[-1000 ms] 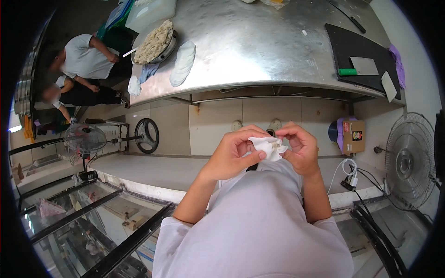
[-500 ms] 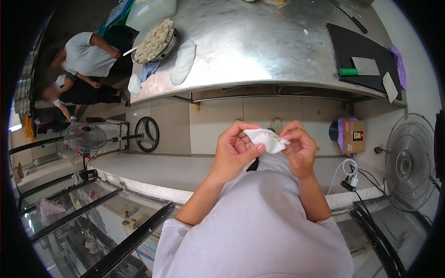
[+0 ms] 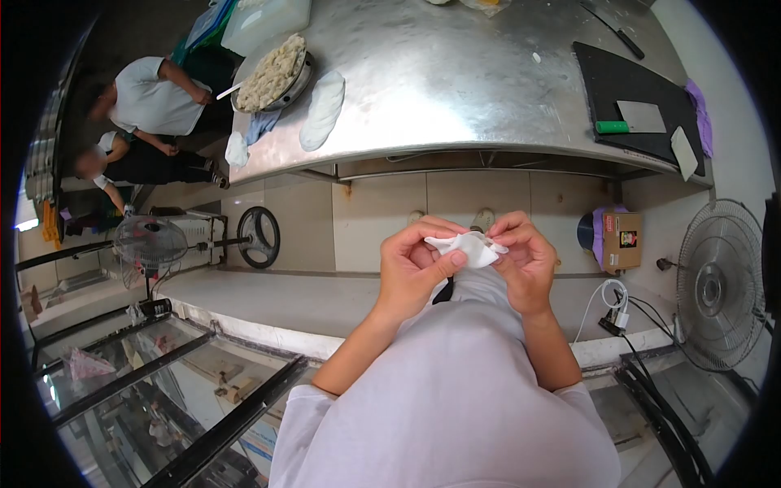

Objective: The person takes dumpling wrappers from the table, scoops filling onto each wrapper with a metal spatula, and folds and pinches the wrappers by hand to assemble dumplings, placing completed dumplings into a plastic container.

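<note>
In front of my waist, both hands hold a white dumpling wrapper (image 3: 473, 251), folded and puckered; whatever is inside it is hidden. My left hand (image 3: 413, 262) curls round its left end, with the thumb on the near edge and the fingers behind. At the right end, the fingertips and thumb of my right hand (image 3: 527, 259) pinch the gathered edge. A row of overlapping white wrappers (image 3: 323, 111) lies on the steel table. Beside it stands a metal bowl (image 3: 299, 85) heaped with pale filling (image 3: 272, 75), a light stick-like handle (image 3: 229, 90) jutting from it.
On the steel table (image 3: 455, 89) a black board (image 3: 602, 85) carries a green-handled cleaver (image 3: 643, 118); a knife (image 3: 628, 42) lies beyond. Two people (image 3: 159, 93) are at the left. A standing fan (image 3: 709, 285) and a cardboard box (image 3: 622, 240) are at the right.
The wrapper's left part has folded inward and its edge is more gathered. My left fingers and thumb have shifted slightly round it; my right hand still pinches the right end.
</note>
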Demonstrator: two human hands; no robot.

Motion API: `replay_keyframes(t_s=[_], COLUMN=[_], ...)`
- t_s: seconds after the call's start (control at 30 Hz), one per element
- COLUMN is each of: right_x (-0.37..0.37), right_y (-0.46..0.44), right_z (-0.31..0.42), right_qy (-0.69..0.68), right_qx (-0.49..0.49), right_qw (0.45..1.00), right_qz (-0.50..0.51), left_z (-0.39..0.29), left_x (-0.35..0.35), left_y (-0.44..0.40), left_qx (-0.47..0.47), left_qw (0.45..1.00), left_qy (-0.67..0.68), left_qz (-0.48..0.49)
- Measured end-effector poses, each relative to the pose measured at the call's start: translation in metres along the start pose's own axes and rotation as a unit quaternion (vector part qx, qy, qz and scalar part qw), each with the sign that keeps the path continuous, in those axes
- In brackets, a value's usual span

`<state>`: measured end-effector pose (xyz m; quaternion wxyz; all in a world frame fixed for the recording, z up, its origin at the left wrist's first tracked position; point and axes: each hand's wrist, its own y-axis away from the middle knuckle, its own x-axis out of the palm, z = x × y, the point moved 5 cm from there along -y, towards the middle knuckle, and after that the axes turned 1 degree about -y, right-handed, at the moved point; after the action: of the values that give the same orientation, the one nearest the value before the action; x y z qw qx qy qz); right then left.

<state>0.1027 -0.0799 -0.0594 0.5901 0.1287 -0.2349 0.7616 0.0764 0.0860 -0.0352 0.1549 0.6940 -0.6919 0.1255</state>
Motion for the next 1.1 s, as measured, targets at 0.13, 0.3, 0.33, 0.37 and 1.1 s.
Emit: replay_keyframes(t_s=[0.13,0.3,0.33,0.37,1.1], right_x=[0.003,0.001,0.001,0.001,-0.001], right_y=[0.0,0.003,0.003,0.003,0.011], right_z=[0.004,0.005,0.006,0.006,-0.012], right_qy=[0.033,0.024,0.014,0.014,-0.119], right_qx=[-0.009,0.0,-0.004,-0.005,0.054], right_qw=[0.999,1.0,1.0,1.0,0.989], right_qz=[0.008,0.013,0.01,0.01,-0.066], left_z=[0.002,0.001,0.002,0.0,-0.039], left_x=[-0.001,0.0,0.0,0.004,0.007], left_y=[0.001,0.0,-0.001,-0.001,0.001], left_qx=[-0.007,-0.029,-0.041,-0.04,0.139], left_qw=[1.0,0.999,0.999,0.999,0.951], left_qy=[-0.015,-0.002,0.018,0.018,-0.259], left_qz=[0.005,0.018,0.014,0.014,0.1])
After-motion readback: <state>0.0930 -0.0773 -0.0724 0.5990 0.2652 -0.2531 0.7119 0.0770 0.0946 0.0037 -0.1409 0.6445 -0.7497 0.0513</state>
